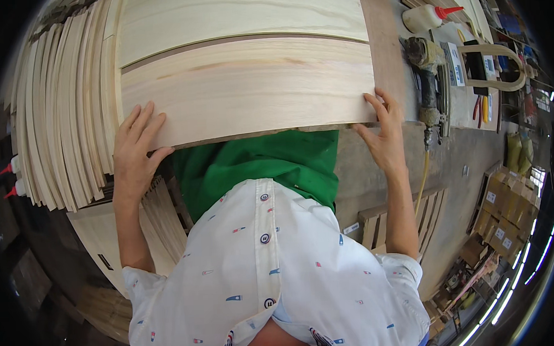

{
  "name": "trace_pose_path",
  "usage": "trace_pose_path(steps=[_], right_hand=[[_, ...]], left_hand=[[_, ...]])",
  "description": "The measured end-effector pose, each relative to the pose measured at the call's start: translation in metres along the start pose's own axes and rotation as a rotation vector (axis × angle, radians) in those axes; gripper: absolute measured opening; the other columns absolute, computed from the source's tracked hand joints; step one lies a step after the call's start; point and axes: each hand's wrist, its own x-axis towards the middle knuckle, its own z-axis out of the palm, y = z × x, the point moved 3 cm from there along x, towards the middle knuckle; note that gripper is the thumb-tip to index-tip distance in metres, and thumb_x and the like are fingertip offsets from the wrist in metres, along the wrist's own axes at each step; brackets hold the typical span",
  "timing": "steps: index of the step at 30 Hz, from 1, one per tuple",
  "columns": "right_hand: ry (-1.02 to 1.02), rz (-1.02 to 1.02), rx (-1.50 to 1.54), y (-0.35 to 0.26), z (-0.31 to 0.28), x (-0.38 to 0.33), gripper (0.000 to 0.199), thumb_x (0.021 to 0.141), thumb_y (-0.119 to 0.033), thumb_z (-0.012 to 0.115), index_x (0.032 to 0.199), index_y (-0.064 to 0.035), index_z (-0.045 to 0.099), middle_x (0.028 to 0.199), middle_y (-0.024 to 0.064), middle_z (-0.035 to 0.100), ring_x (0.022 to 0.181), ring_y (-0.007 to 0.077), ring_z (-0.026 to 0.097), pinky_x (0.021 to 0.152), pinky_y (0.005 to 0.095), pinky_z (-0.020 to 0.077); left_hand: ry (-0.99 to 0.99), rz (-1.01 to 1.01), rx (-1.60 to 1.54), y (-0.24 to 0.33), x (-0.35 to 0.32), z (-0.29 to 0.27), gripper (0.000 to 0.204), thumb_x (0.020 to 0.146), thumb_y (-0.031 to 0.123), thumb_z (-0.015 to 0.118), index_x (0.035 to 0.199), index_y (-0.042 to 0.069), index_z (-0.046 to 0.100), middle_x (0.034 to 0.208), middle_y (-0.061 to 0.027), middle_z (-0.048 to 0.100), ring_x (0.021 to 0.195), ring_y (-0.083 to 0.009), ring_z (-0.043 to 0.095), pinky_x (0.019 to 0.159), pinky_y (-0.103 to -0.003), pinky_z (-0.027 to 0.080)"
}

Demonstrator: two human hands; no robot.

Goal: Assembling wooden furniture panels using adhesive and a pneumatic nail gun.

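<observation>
A pale wooden board (249,88) lies crosswise in front of me, its front edge close to my body. Behind it is a second light board (241,18), with a narrow brown gap between the two. My left hand (134,144) rests at the near left corner of the front board, fingers spread and thumb along the front edge. At the near right corner is my right hand (385,129); its fingertips touch the board's right end and its thumb is at the front edge. Both hands have their fingers apart and are not wrapped round anything.
Many thin wooden strips (61,113) stand packed on the left. On the right are a white glue bottle (423,19) with a red tip, an air tool (429,85) on a yellow hose (422,177), and a looped wooden handle (511,61). Cardboard boxes (504,208) are stacked farther right.
</observation>
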Motion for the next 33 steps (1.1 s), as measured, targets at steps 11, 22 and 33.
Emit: trace_pose_path(steps=[11, 22, 33], right_hand=[[0.118, 0.314, 0.358, 0.016, -0.004, 0.020, 0.044, 0.083, -0.015, 0.072, 0.123, -0.0006, 0.059, 0.102, 0.0105, 0.063, 0.089, 0.0202, 0.059, 0.079, 0.0314, 0.0491], [0.059, 0.447, 0.714, 0.022, -0.023, -0.003, 0.047, 0.086, -0.007, 0.067, 0.132, -0.0040, 0.056, 0.079, -0.0011, 0.060, 0.068, 0.0051, 0.050, 0.060, 0.0215, 0.0387], [0.005, 0.242, 1.051, 0.025, -0.062, 0.026, 0.028, 0.097, -0.014, 0.047, 0.102, 0.0071, 0.065, 0.066, 0.0010, 0.055, 0.052, 0.0091, 0.044, 0.048, 0.0225, 0.0351]], left_hand=[[0.029, -0.030, 0.115, -0.010, 0.016, -0.012, 0.078, 0.067, 0.031, 0.081, 0.135, 0.007, 0.051, 0.143, -0.0190, 0.042, 0.126, -0.0366, 0.044, 0.107, -0.044, 0.036], [0.051, 0.109, 0.066, 0.014, 0.002, -0.003, 0.065, 0.067, 0.005, 0.079, 0.128, 0.006, 0.057, 0.136, -0.0154, 0.047, 0.125, -0.0344, 0.045, 0.104, -0.043, 0.040], [0.251, -0.064, -0.188, 0.021, 0.048, -0.117, 0.029, 0.083, 0.020, 0.071, 0.105, 0.000, 0.068, 0.092, -0.0120, 0.070, 0.084, -0.0247, 0.066, 0.081, -0.033, 0.050]])
